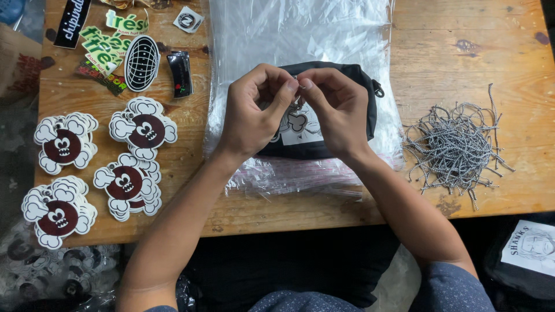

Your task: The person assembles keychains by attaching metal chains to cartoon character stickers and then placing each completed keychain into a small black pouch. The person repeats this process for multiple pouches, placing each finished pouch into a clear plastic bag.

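Both forearms come up from the near edge and converge over the middle of the wooden tabletop [462, 40]. The left hand [251, 110] is arched with knuckles raised, its thumb and forefinger pinched together in a closed grip at the fingertips. The right hand [335, 110] mirrors it, wrist bent inward, its grip also pinched tight, so the fingertips of both hands touch at one spot. Between them they hold something small and pale that looks like a short cord or tag loop; it is too tiny to tell exactly.

Directly under the hands lies a black pouch [358, 98], with a printed cartoon tag [300, 124] showing in the gap between the wrists. The pouch rests on a stack of clear plastic bags [289, 29]. To the right is a loose heap of grey-and-white cords [454, 144]. On the left lie piles of cartoon die-cut tags [141, 127], with assorted stickers [115, 40] farther away.
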